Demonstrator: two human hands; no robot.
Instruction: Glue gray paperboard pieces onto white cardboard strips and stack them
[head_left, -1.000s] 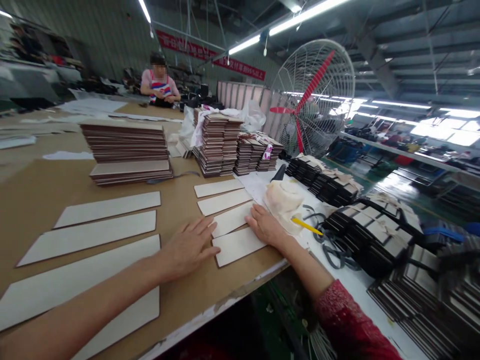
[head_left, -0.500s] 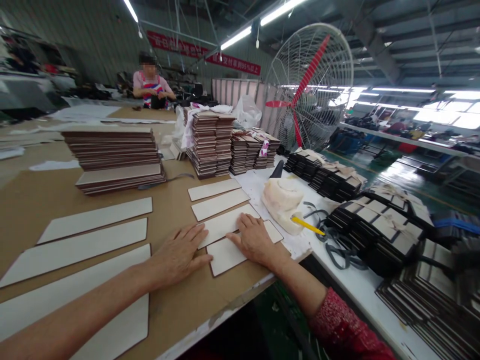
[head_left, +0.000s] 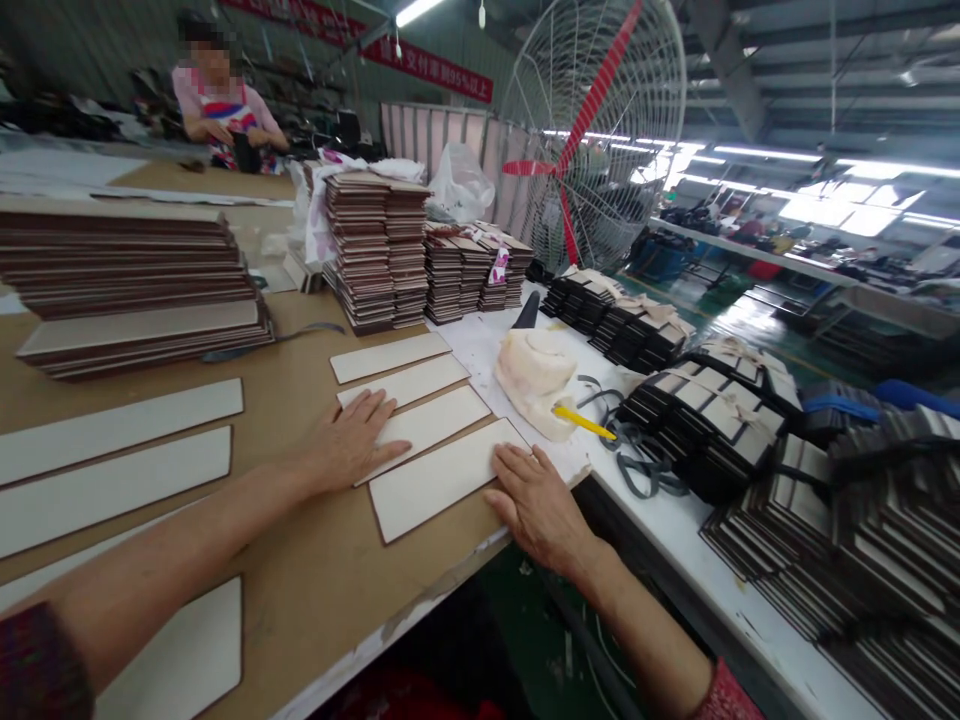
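My left hand (head_left: 354, 442) lies flat with its fingers spread over the left ends of two cream-faced, dark-edged panels, the second panel (head_left: 424, 383) and the third panel (head_left: 442, 420) from the back. My right hand (head_left: 541, 503) is open, its fingertips on the right end of the nearest panel (head_left: 442, 482). Farthest back in this slanting row is a narrower panel (head_left: 391, 357), which neither hand touches. To the left, larger cream panels (head_left: 120, 418) lie spaced apart on the brown tabletop (head_left: 300, 580), partly hidden by my left forearm.
Stacked panels (head_left: 135, 270) stand at the back left, taller stacks (head_left: 379, 250) at the back centre. A cream roll (head_left: 536, 375) with a yellow tool (head_left: 589, 423) sits right of my hands. Tied black-edged bundles (head_left: 709, 420) line the white side table. Behind is a large fan (head_left: 592, 140); a person (head_left: 229, 110) works beyond.
The view has swung right. My right hand has slid off the panels' middle to the nearest panel's right end. My left hand has moved farther back along the row's left ends.
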